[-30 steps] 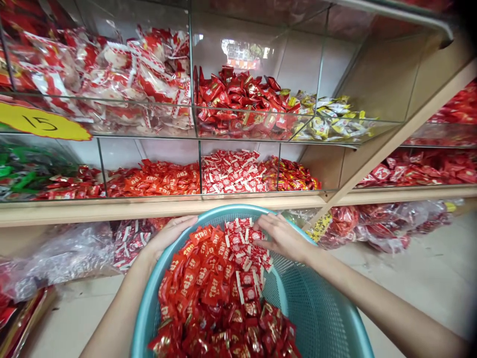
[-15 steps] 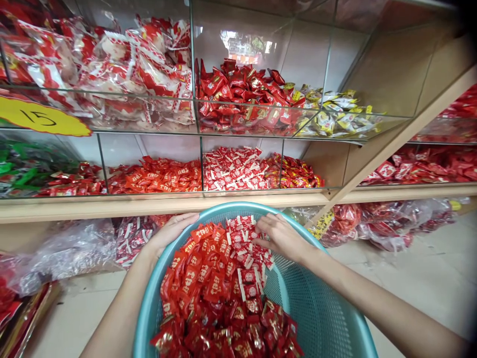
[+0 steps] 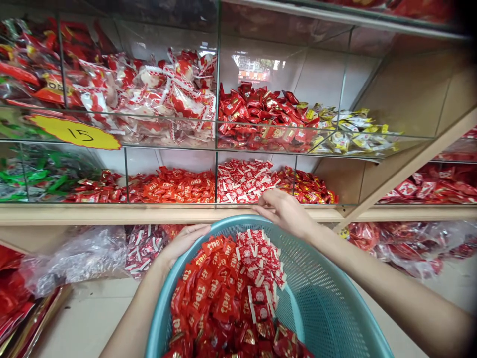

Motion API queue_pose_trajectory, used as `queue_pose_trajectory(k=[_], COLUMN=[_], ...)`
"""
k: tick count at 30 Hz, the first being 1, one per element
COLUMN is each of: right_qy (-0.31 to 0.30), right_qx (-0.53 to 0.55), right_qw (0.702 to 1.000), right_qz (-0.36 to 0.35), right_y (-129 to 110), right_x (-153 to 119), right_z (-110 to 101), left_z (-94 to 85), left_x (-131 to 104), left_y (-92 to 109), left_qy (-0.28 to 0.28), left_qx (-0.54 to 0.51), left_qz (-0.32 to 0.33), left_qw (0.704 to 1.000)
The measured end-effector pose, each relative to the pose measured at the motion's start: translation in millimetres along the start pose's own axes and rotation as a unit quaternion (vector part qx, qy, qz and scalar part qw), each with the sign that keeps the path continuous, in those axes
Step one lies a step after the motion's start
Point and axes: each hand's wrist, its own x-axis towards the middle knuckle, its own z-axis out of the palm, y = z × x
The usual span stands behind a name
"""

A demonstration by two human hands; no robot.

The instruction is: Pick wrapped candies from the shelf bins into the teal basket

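My left hand (image 3: 186,241) is closed over the far left rim of a teal plastic basket (image 3: 160,303). Inside lie orange-red wrapped candies (image 3: 208,278), red candies with white ends (image 3: 259,256) and darker red and gold wrapped candies (image 3: 246,338). My right hand (image 3: 283,211) hovers above the basket's far rim, near the shelf's wooden edge. Its fingers are loosely bent and apart from the thumb, and nothing shows in them. Just beyond it, a heap of red-and-white candies (image 3: 242,181) fills a compartment of the lower shelf.
Glass panels divide the shelves, with a wooden ledge (image 3: 179,215) along the front. An upper compartment holds red wrapped candies (image 3: 261,117). A yellow price tag (image 3: 76,132) reads 15. Plastic bags of goods (image 3: 85,256) lie below the ledge, and a slanting wooden post (image 3: 413,171) stands right.
My right hand has risen out of the basket, away from the red-and-white candies, up towards the shelf. My left hand stays on the rim. The view has shifted left and up.
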Motion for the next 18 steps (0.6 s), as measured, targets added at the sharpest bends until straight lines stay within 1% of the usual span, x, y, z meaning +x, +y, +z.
queue_pose_trajectory(k=[2,4,7,9,11,14,18], right_qy=[-0.01,-0.041,-0.107,-0.129,-0.128,-0.122,-0.124], right_qx=[-0.001,-0.016,-0.033,-0.027,-0.003,0.021,0.018], right_qw=[0.999,0.992,0.972,0.964,0.964,0.967,0.967], right_qz=[0.048,0.119,0.205,0.23,0.231,0.222,0.221], right_y=[2,3,1,3,6,12,13], right_x=[32,59,83,89,90,89,87], right_z=[3,12,30,38,43,45,46], left_z=[-0.7,-1.6,-2.7,-2.9,-2.7,-2.3,-2.7], left_x=[1,1,2,3,3,2,4], left_y=[0,0,0,0,0,0,0], left_qy=[0.001,0.005,0.01,0.008,-0.001,-0.009,-0.004], left_qx=[0.0,0.005,0.007,0.005,0.004,0.005,0.005], left_qz=[0.004,0.006,0.007,0.005,0.001,-0.004,-0.006], left_qw=[1.0,1.0,1.0,1.0,1.0,1.0,1.0])
